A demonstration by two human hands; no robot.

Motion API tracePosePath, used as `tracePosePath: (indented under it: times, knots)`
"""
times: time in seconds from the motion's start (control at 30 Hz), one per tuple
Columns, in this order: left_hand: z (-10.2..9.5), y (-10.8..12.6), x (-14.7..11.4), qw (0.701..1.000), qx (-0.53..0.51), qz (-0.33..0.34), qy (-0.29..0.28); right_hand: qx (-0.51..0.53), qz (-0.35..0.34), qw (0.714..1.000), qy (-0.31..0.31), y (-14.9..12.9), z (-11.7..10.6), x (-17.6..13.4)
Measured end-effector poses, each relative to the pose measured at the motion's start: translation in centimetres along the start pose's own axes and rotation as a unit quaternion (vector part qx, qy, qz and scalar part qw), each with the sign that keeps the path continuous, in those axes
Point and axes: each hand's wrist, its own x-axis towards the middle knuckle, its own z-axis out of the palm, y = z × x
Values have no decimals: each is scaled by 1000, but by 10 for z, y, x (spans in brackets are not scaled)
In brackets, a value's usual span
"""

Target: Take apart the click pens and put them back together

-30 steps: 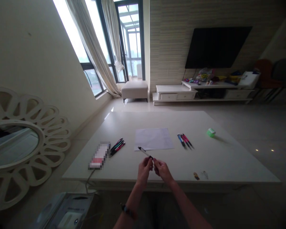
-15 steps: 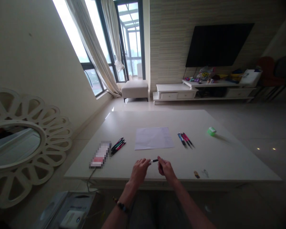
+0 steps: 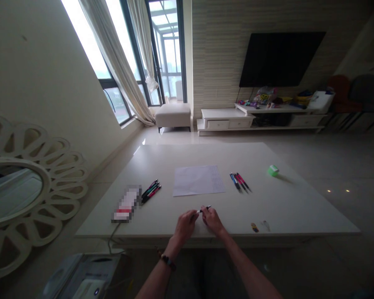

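Near the front edge of the white table (image 3: 293,216), my left hand (image 3: 185,223) and my right hand (image 3: 211,219) both grip one slim pen (image 3: 209,207) with dark and pale parts. Its left end is hidden in the left fingers, and its dark tip sticks out past the right fingers. Just beyond the hands lies a sheet of white paper (image 3: 198,181). Several pens (image 3: 151,191) in black, green and pink rest in a bunch to the left of the paper. Blue, dark and pink pens (image 3: 239,182) lie side by side to its right.
A phone (image 3: 126,203), blurred out, lies at the table's left with a cable. A small green container (image 3: 273,170) stands at the right. Near the front edge are a small yellow and dark item (image 3: 254,227) and a clear scrap (image 3: 265,225). An open box (image 3: 90,276) sits below left.
My right hand has shifted left along the pen, closer to my left hand, and the pen's dark tip now shows beyond its fingers. The view has turned slightly right.
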Motion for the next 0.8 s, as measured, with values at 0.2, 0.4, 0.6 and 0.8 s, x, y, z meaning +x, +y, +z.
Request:
tracePosePath:
  times: [0.2, 0.4, 0.6, 0.8]
  knots:
    - [-6, 4, 1, 999, -5, -35, -6, 58, 18, 998, 6, -6, 3, 2]
    - [4, 3, -9, 998, 26, 2, 49, 12, 4, 995, 103, -17, 19, -4]
    - [-2, 15, -3, 994, -82, -69, 32, 3, -3, 997, 72, -29, 14, -1]
    - [-18, 22, 12, 913, -306, -210, -170, 22, -3, 999, -31, -32, -8, -4]
